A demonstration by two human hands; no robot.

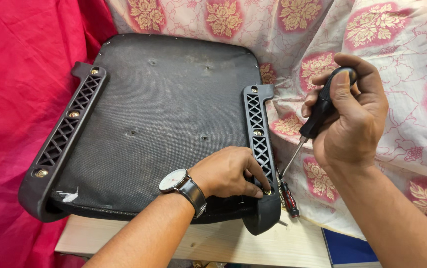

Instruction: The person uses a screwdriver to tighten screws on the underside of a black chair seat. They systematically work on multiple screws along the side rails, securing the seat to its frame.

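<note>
An upturned black chair seat (164,114) lies on a wooden board, with a latticed plastic bracket along its left side (67,126) and another along its right side (258,134). Brass screws sit in both brackets. My left hand (230,171), with a wristwatch on the wrist, rests on the near end of the right bracket, fingertips pinched at a brass screw (267,191). My right hand (352,116) grips the black handle of a screwdriver (317,119), whose shaft slants down toward that screw.
A second screwdriver with a red and black handle (288,198) lies on the cloth just right of the bracket. Red fabric hangs at the left, floral cream cloth covers the back and right. The wooden board edge (213,243) runs near me, with a blue surface (350,248) beside it.
</note>
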